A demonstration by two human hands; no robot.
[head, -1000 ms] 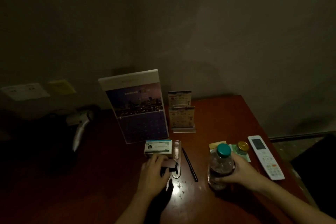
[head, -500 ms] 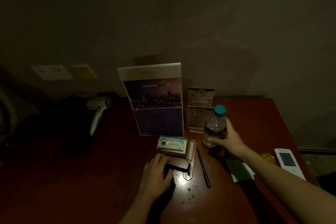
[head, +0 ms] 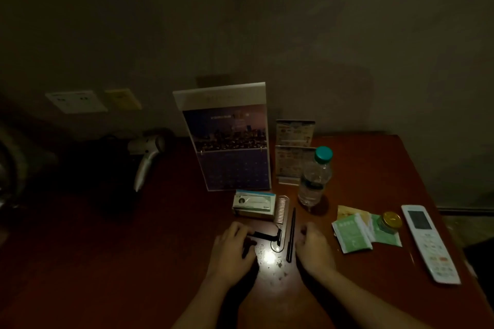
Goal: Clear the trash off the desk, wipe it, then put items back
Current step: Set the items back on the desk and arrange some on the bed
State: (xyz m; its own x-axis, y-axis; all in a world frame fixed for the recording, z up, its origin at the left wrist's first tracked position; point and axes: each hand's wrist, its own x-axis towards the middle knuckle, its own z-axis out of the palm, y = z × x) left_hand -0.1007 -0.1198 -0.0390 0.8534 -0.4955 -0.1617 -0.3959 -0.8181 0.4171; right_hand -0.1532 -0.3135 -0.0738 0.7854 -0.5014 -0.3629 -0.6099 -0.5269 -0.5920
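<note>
Head view: left hand (head: 234,247) curling fingers over handle of black razor (head: 268,234), which is lying on surface (head: 374,168) against comb (head: 282,208). Right hand (head: 312,247) resting loosely curled, holding nothing, just beside pen (head: 290,235). Water bottle (head: 314,179) standing upright behind. Probably lining items back up, though crumbs (head: 279,264) are lying between hands. Next move likely needing fingertip pinch on thin pen.

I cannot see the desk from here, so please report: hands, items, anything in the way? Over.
Status: left hand on razor handle, grip unclear; right hand empty beside pen; bottle upright, untouched; crumbs between hands.
</note>
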